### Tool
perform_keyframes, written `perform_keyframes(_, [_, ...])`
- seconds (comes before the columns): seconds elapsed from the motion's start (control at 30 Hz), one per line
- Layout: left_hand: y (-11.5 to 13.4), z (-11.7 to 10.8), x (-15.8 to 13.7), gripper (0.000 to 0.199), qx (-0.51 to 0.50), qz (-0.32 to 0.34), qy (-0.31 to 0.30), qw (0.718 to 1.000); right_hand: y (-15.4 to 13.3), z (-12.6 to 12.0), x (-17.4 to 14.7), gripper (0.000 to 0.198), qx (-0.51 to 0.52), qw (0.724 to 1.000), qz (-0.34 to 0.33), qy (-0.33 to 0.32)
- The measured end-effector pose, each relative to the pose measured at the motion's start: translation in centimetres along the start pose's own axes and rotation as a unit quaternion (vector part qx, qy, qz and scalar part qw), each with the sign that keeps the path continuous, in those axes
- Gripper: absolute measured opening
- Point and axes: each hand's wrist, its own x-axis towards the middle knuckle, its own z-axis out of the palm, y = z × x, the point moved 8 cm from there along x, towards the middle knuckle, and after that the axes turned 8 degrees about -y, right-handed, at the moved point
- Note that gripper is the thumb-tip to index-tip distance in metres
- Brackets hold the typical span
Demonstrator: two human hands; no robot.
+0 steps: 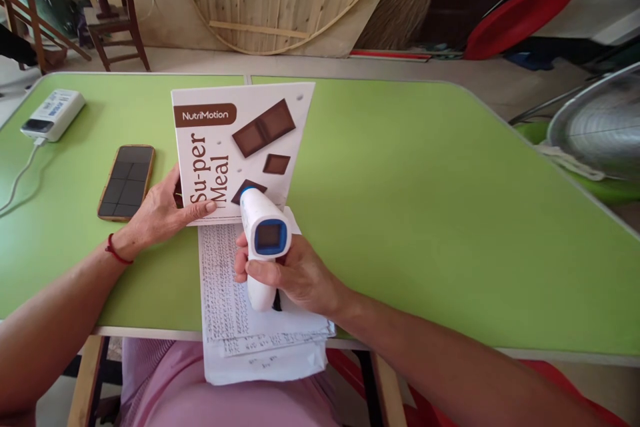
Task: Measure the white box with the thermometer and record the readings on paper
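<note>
My left hand (pixel 163 203) grips the lower left corner of a white box (pixel 205 160) printed "NutriMotion Su-per Meal" with chocolate pieces, its thumb across the front and its fingers behind. The box is held tilted up above the table. My right hand (pixel 295 273) is wrapped round the handle of a white infrared thermometer (pixel 260 280) with a blue-rimmed, dark screen facing me. The thermometer's front end points at the box's lower part; I cannot tell whether they touch. Beneath both lie sheets of handwritten paper (pixel 220 293), overhanging the table's near edge.
A phone (pixel 127 180) in a brown-edged case lies left of the box on the green table (pixel 425 213). Farther left is a white power bank (pixel 54 113) with a cable. A wooden chair (pixel 113 27) stands beyond the table, and a metal basin (pixel 600 120) sits at the right.
</note>
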Motion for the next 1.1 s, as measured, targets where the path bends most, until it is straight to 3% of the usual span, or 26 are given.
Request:
perform_keyframes(0.27, [0.1, -0.1, 0.0, 0.055, -0.011, -0.002, 0.001, 1.0, 0.3, -0.2, -0.1, 0.034, 0.001, 0.999, 0.045, 0.002])
perform_keyframes(0.57, [-0.9, -0.2, 0.0, 0.061, -0.064, -0.04, 0.025, 0.997, -1.1, 0.0, -0.1, 0.039, -0.007, 0.999, 0.01, -0.034])
perform_keyframes(0.67, [-1.2, -0.1, 0.0, 0.062, -0.107, -0.039, 0.026, 0.993, -2.9, -1.3, -1.3, 0.033, -0.07, 0.997, -0.015, -0.03])
perform_keyframes(0.73, [-1.2, -0.1, 0.0, 0.06, -0.118, -0.027, 0.028, 0.992, -4.7, -3.6, -2.8, 0.028, -0.162, 0.986, -0.036, 0.022])
perform_keyframes(0.83, [-1.0, -0.2, 0.1, 0.058, -0.124, 0.004, 0.03, 0.992, -7.6, -7.3, -4.9, 0.033, -0.334, 0.933, -0.08, 0.106])
perform_keyframes(0.9, [-1.0, -0.4, 0.2, 0.059, -0.126, 0.013, 0.033, 0.991, -8.5, -9.0, -5.4, 0.037, -0.484, 0.861, -0.075, 0.138])
perform_keyframes(1.0, [-1.3, -0.9, 0.2, 0.066, -0.096, 0.007, 0.055, 0.994, -7.6, -10.8, -4.8, 0.044, -0.633, 0.76, -0.02, 0.145])
perform_keyframes(1.1, [-1.1, -1.4, 0.0, 0.071, -0.054, 0.022, 0.081, 0.995, -5.6, -11.6, -3.5, 0.045, -0.692, 0.71, 0.028, 0.129])
